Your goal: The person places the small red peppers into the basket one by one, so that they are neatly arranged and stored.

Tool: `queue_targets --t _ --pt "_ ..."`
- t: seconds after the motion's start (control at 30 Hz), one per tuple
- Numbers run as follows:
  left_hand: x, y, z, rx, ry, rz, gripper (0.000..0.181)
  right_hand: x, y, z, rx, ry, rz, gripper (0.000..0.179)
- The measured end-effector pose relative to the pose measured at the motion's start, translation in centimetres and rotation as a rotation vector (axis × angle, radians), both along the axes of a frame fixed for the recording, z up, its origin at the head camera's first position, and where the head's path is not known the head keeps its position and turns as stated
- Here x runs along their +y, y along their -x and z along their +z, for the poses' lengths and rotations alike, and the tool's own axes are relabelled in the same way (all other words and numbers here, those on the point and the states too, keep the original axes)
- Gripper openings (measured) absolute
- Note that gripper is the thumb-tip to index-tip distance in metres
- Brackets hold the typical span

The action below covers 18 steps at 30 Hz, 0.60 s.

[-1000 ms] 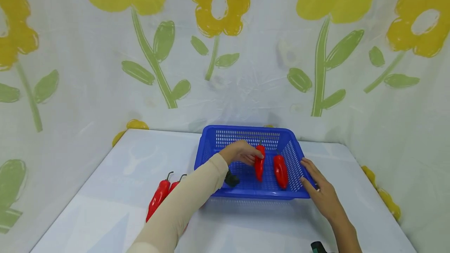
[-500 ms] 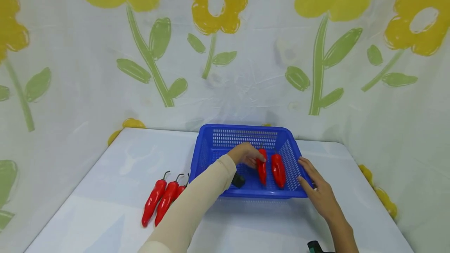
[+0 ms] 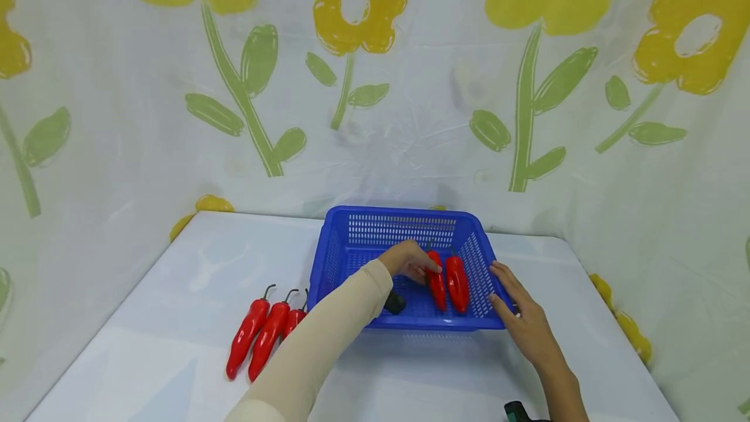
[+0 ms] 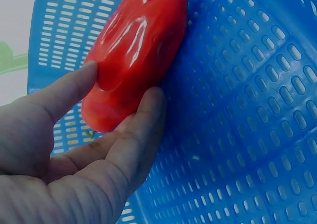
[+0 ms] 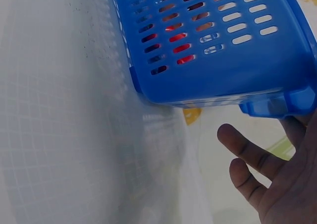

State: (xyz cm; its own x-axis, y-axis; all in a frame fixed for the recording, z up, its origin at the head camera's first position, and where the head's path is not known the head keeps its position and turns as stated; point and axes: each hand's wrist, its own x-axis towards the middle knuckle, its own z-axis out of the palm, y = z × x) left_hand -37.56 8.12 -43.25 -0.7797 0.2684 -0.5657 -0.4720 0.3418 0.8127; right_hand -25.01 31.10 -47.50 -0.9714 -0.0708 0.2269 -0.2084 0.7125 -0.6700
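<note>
Inside a blue plastic basket (image 3: 404, 325), my left hand (image 3: 408, 259) pinches a red pepper (image 3: 436, 286) between thumb and fingers. Another red pepper (image 3: 457, 284) lies close to its right. In the left wrist view the held red pepper (image 4: 131, 60) is glossy, with my thumb on one side and fingers on the other. My right hand (image 3: 524, 318) holds the basket's right rim. In the right wrist view, two fingers of the right hand (image 5: 282, 179) stand free below the rim, and the rest is mostly hidden behind it.
Left of the basket, a red pepper (image 3: 249, 337), a second red pepper (image 3: 271, 337) and a third red pepper (image 3: 293, 322), partly behind my sleeve, lie on the white table (image 3: 170, 318). Dark wrist gear (image 3: 515, 411) shows by the right arm. A flower-patterned curtain (image 3: 410, 148) stands behind.
My left hand has moved the held pepper down in the basket and nearer the other pepper. The right hand stays at the rim. The view has shifted slightly, uncovering more of the peppers on the table.
</note>
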Motion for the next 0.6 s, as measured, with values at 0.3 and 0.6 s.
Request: queue_targets --t 0.3,0.6 --pt "-0.9 -0.4 0.9 0.100 0.125 -0.002 0.046 -0.1 0.1 -0.2 0.018 0.005 0.015 0.059" --pt "-2.6 -0.5 1.7 0.161 0.043 0.009 0.054 0.3 0.2 -0.1 0.007 -0.002 0.011 0.059"
